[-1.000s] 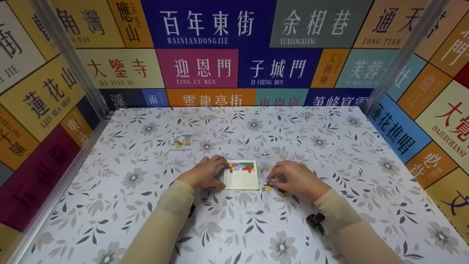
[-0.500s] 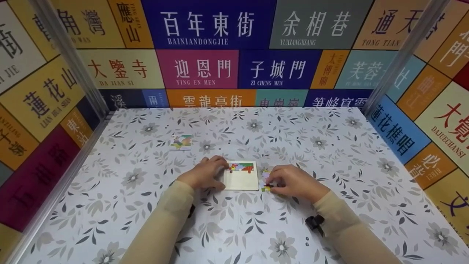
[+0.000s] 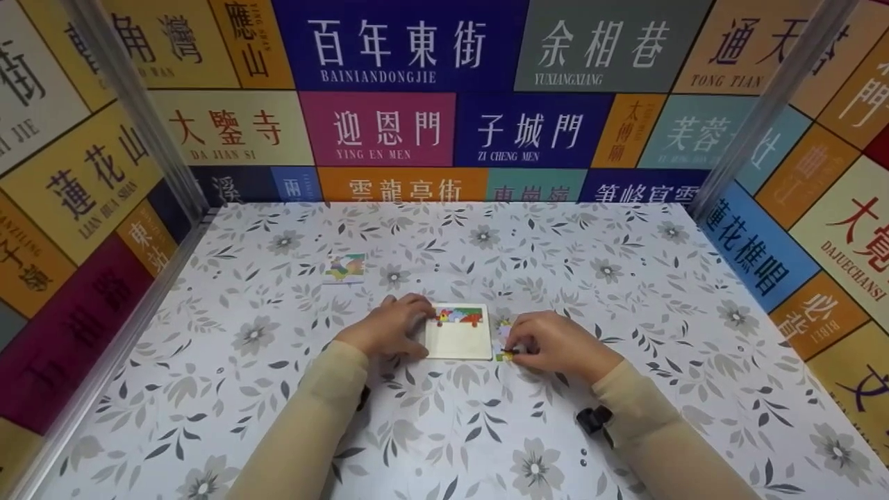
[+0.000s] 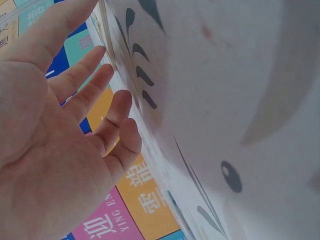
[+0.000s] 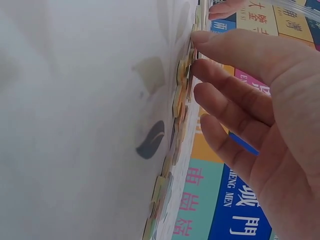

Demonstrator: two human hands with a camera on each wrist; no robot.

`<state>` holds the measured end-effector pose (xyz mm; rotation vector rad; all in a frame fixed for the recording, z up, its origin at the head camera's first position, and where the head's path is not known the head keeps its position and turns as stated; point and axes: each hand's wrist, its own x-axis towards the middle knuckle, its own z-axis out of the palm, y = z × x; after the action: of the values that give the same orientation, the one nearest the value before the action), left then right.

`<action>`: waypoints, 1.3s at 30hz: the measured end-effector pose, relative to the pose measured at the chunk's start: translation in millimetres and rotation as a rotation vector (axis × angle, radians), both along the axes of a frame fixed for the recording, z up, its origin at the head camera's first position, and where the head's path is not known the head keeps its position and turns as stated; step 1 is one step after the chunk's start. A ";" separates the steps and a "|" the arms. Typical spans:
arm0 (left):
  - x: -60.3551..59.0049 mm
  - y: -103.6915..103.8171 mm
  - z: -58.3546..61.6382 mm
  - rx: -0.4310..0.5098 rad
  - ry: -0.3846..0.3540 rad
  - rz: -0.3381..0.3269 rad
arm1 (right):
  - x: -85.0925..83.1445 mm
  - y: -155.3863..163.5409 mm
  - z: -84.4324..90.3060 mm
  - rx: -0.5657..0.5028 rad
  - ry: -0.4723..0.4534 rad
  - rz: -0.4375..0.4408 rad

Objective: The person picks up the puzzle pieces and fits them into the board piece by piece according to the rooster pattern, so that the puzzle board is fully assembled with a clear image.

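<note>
A shallow white puzzle tray (image 3: 458, 342) lies on the table with a strip of joined colourful pieces (image 3: 458, 315) along its far edge; the rest of its floor is bare. My left hand (image 3: 390, 326) rests against the tray's left side, thumb at the near corner and fingers at the far one. In the left wrist view its fingers are spread and loosely bent. Just right of the tray, my right hand (image 3: 559, 345) pinches a small puzzle piece (image 3: 508, 351) between thumb and forefinger. Loose puzzle pieces (image 3: 503, 330) lie beneath it, partly hidden; the right wrist view shows them edge-on.
A small colourful picture card (image 3: 344, 268) lies at the back left of the flower-patterned table (image 3: 444, 430). Printed panels (image 3: 389, 128) with large characters stand behind and along both sides.
My right fingertips have moved slightly nearer to me over the loose pieces, and the piece between them has tilted, showing less red. The left hand and tray stay put.
</note>
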<state>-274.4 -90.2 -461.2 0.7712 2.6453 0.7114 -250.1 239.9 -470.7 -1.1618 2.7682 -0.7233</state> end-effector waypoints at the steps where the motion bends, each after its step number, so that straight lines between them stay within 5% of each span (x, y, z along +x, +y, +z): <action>1: -0.5 0.2 0.3 -0.003 -0.003 0.002 | 0.0 0.0 0.2 0.004 0.003 -0.002; 25: 0.2 2.1 2.8 -0.039 0.010 0.004 | -0.5 -13.5 9.4 0.038 0.079 -0.042; 39: -1.5 1.7 2.3 -0.033 -0.047 0.033 | -9.1 -43.2 15.6 0.047 0.061 -0.045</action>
<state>-275.9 -88.5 -458.9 0.6953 2.6260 0.6840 -259.2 196.8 -455.1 -1.1361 2.8535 -0.6326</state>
